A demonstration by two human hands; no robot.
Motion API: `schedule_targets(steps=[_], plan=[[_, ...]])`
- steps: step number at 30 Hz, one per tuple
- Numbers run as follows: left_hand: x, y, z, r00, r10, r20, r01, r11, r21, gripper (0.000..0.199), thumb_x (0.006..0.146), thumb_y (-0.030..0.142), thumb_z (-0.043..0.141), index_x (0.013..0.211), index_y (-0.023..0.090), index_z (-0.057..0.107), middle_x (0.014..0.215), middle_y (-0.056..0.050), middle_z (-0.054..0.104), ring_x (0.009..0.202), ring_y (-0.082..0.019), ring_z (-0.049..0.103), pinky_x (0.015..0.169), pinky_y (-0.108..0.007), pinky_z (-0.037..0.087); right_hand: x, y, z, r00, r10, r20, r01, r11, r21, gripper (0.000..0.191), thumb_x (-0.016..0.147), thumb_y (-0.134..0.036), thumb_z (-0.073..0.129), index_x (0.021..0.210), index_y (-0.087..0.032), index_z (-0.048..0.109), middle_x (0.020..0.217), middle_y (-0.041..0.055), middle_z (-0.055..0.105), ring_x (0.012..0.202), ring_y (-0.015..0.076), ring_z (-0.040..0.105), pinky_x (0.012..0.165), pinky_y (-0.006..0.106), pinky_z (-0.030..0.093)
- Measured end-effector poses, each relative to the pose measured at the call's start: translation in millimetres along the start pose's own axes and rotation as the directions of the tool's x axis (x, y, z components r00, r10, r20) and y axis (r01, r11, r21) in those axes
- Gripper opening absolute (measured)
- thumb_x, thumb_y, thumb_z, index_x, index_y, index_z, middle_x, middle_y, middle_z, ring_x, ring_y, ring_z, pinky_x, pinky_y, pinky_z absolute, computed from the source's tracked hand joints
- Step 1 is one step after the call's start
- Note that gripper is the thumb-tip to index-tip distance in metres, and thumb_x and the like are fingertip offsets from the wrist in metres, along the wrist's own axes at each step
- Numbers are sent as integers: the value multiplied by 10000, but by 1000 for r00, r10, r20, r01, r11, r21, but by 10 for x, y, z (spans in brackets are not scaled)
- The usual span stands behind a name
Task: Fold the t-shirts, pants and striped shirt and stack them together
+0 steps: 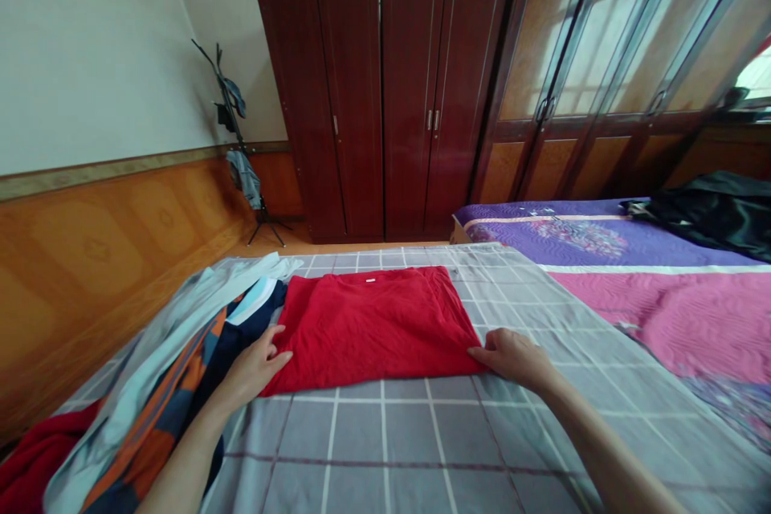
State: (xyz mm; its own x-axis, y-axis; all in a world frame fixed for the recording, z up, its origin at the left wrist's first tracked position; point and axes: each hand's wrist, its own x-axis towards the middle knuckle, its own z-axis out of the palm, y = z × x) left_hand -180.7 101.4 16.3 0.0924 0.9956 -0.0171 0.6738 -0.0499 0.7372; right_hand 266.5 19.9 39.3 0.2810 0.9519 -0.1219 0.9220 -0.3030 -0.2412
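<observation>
A red garment [379,325] lies flat in a folded rectangle on the grey checked bedsheet [409,434], a small white label at its far edge. At its near left corner is my left hand [256,365], with thumb and fingers closed on the cloth edge. My right hand [511,355] pinches the near right corner between thumb and fingers. Left of the red garment lie a pale blue garment [150,369] and an orange and navy one [174,409], both loosely spread.
Dark red wardrobes [355,96] stand beyond the bed, and a black coat rack [238,128] holds clothes at the back left. On the right, a purple and pink bed cover [692,313] has a dark garment [711,213] on it.
</observation>
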Motion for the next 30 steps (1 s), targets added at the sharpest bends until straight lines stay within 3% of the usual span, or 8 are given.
schedule_targets(steps=[6,13,18,24,30], plan=[[-4,-4,25,1000,-21,-7,21,999,-46,497,643,354,654,1105,197,558,936,-93,686,956,-299,635,775,-319,464,47,10,20,999,-32,29,31,999,27,218,770,-352,555,604,-217,595,669,61,665,660,205,621,540,271,309],[4,-99,87,999,5,46,-10,992,126,528,774,412,500,1230,148,477,1013,-112,677,993,-270,631,839,-337,465,13,30,0,999,4,35,-3,1000,-26,308,783,-462,511,624,-213,598,731,89,675,741,260,630,552,291,289],[18,-109,97,999,-13,42,5,982,188,482,824,430,413,1214,155,479,1171,-125,621,1042,-247,613,901,-333,444,40,35,8,993,-41,108,44,999,-20,232,782,-372,496,652,-205,592,702,57,667,685,210,607,550,276,278],[50,-151,88,995,-50,81,28,969,247,459,837,437,402,1204,178,495,1115,-98,654,1069,-239,600,922,-329,432,114,-1,-52,977,-83,194,70,995,70,217,759,-306,491,570,-203,519,555,22,603,556,157,566,497,249,250],[84,-176,84,992,-62,109,30,960,277,462,845,423,400,1225,176,492,1094,-97,668,1062,-233,605,928,-326,427,124,-22,-76,974,-85,210,63,992,109,219,746,-266,491,537,-204,469,484,5,563,468,128,526,468,239,237]])
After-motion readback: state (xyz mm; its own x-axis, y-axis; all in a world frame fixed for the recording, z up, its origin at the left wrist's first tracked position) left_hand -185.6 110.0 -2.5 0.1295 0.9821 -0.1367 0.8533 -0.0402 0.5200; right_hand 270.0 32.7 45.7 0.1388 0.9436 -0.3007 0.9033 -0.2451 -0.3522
